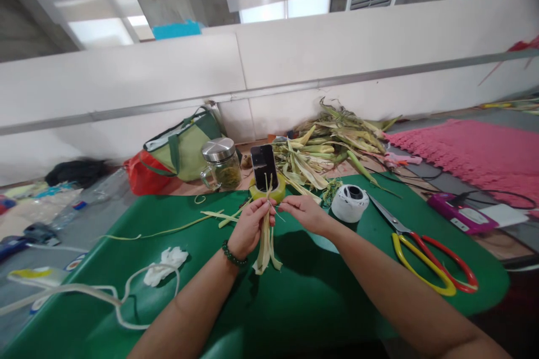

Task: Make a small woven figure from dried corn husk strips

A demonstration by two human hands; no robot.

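Observation:
My left hand (251, 224), with a dark green bead bracelet (233, 253) at the wrist, is closed around a small bundle of pale corn husk strips (265, 247). The bundle's loose ends hang below the fist and thin tips stick up above it. Beside it, my right hand (304, 213) pinches a thin white thread (275, 214) that runs to the bundle at the left fingertips. A white spool of thread (349, 203) stands to the right of my right hand. Behind both hands, a phone (264, 165) leans upright on a roll of yellow tape (280, 188).
Large scissors (415, 247) with red and yellow handles lie on the green mat (295, 303). A husk pile (332, 146), a lidded glass mug (222, 165) and a green bag (189, 148) stand at the back. White cord (120, 300) and crumpled tissue (166, 265) lie left; a purple power strip (461, 213) sits right.

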